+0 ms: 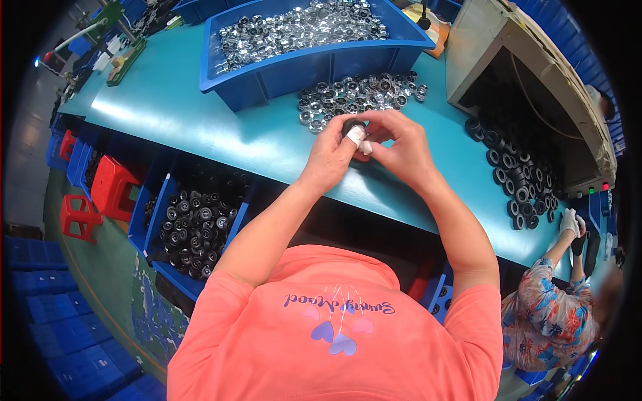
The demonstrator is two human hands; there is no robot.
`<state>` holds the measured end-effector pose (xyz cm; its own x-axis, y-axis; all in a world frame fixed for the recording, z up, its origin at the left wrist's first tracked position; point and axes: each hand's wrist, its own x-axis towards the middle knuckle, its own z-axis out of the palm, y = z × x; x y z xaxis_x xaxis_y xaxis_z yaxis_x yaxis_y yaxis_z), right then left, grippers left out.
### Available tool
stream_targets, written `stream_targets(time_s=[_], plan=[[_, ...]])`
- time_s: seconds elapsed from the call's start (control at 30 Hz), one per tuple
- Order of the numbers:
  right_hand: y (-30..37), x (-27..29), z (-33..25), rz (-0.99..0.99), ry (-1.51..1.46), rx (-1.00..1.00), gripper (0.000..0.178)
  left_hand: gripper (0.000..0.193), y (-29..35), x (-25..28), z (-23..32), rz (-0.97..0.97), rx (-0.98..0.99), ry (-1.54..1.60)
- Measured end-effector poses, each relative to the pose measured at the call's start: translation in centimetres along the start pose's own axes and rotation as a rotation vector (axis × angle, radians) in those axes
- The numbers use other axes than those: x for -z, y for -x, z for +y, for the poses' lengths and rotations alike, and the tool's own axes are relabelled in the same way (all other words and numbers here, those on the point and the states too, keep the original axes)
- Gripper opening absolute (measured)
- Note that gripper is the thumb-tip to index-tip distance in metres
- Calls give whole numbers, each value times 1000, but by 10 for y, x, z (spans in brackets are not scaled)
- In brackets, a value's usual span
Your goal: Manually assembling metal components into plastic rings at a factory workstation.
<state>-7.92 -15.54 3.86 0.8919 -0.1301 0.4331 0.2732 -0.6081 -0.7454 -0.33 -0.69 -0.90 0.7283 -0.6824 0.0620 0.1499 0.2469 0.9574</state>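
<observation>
In front of my chest, above the teal table [194, 120], both hands come together on a small round black wheel [351, 124]. My left hand [328, 157] is closed round its left side, with white tape on the thumb. My right hand [406, 148] grips from the right, its fingers bent toward the wheel. White wrapping also shows at a fingertip there. Fingers hide most of the wheel. Just beyond lies a pile of shiny clear-and-black wheel hubs [334, 100]. Black rubber rings [518, 177] lie loose on the table to the right.
A blue bin [267, 85] full of shiny hubs stands at the far side. A beige open-fronted machine [481, 40] is at the right. Below the table's left edge sits a bin of black wheels [194, 227]. Red stools [115, 187] stand left; a co-worker [555, 311] sits right.
</observation>
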Motion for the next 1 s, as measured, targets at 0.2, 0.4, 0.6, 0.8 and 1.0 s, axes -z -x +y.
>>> stream_targets(time_s=[0.2,0.4,0.6,0.8,1.0], plan=[[0,9,29,-140,-445,-340,39,25,4,7,2,5,-25,56],[-1,7,30,-173,-378,-441,26,25,3,7,8,-57,76,173],[0,8,34,-163,-427,-395,22,27,4,1,9,-24,33,28],[2,4,24,-203,-626,-381,23,22,2,8,3,26,-17,33],[4,-4,21,-142,-600,-413,24,22,1,7,4,102,-19,-50]])
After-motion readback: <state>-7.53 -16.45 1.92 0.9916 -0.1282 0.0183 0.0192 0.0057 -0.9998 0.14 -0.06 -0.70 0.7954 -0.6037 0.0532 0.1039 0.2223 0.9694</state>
